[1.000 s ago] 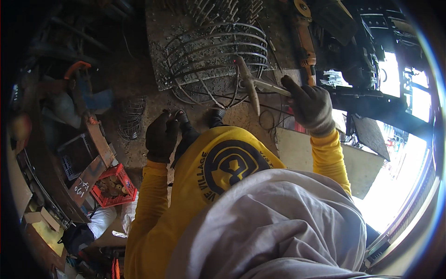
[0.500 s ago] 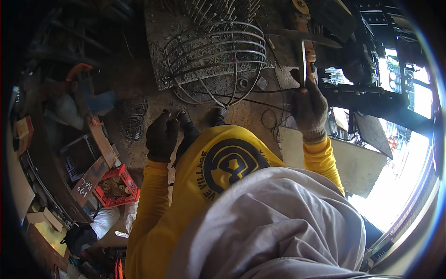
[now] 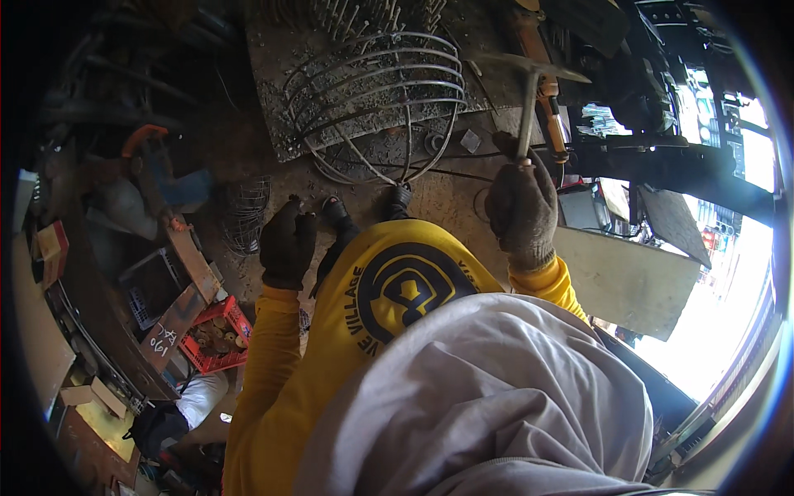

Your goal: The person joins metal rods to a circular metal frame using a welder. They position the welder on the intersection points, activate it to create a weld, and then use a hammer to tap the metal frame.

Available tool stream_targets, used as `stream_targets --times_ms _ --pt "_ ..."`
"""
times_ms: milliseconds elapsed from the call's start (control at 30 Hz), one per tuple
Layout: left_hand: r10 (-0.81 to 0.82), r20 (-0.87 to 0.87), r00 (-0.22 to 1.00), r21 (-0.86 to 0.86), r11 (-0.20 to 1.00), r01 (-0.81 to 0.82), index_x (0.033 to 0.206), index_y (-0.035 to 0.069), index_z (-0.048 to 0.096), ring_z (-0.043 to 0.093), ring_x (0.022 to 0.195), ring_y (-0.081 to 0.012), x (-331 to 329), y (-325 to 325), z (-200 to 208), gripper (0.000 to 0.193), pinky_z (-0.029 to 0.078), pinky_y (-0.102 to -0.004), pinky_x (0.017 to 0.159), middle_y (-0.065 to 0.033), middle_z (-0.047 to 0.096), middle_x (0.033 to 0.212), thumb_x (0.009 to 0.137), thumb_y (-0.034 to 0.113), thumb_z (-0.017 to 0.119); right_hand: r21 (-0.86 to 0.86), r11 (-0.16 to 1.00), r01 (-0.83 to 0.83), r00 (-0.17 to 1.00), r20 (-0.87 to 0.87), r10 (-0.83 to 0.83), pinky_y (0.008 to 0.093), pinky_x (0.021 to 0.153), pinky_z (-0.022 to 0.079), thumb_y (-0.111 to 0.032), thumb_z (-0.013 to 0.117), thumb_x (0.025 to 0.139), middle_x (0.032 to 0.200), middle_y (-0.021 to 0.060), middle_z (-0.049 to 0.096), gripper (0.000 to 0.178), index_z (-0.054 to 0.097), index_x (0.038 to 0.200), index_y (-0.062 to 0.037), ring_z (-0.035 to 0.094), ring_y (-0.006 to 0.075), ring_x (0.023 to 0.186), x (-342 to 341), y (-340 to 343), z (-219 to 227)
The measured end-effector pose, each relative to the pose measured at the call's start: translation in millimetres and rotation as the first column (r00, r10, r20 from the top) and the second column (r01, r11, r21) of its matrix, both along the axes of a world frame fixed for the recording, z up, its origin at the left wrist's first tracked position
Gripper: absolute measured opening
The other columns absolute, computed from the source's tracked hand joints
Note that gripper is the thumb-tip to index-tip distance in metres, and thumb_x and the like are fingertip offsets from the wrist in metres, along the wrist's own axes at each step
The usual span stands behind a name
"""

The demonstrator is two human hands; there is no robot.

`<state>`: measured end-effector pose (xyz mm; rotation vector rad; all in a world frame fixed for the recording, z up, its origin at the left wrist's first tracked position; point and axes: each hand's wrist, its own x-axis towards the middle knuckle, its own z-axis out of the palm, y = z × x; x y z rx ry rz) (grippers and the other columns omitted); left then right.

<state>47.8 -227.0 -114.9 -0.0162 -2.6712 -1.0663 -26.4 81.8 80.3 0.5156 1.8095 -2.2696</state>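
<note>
A: Right hand?
B: Right hand, gloved: fingers wrapped closed around the handle of one hammer, its long narrow head up beyond the knuckles, partly covering an orange power tool.
A: Left hand?
B: Left hand, gloved: low, fingers curled; whether anything sits inside cannot be made out.
A: In the way?
B: One curved wire frame, overhanging the near edge of a debris-strewn plate, its near end just beside the feet.
A: Remainder?
B: Red crate of discs, left; pale panel, right, near the sleeve.
</note>
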Motion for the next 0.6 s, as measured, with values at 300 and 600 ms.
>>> stream_targets --times_ms 300,600 --pt "0.007 0.045 0.999 -0.021 1.000 -0.006 0.115 -0.002 0.068 0.069 0.070 -0.0288 3 -5 6 0.034 0.054 -0.0395 0.064 -0.0157 0.070 0.081 0.088 0.019 0.070 -0.022 0.999 0.033 0.999 -0.012 -0.033 0.0214 0.039 0.034 -0.020 0.049 0.106 0.062 -0.0038 0.047 0.032 0.056 0.132 -0.0016 0.042 0.0054 0.044 10 -5 -16" --pt "0.032 0.166 0.986 -0.051 0.998 -0.024 0.116 -0.001 0.069 0.071 0.078 -0.0331 13 -8 1 0.033 0.056 -0.0409 0.069 -0.0192 0.073 0.092 0.088 0.018 0.068 -0.009 0.999 -0.042 0.996 -0.081 0.041 0.0233 0.037 0.032 -0.020 0.048 0.106 0.061 -0.0030 0.048 0.026 0.058 0.113 0.0021 0.040 0.0065 0.041 3 -8 -20"
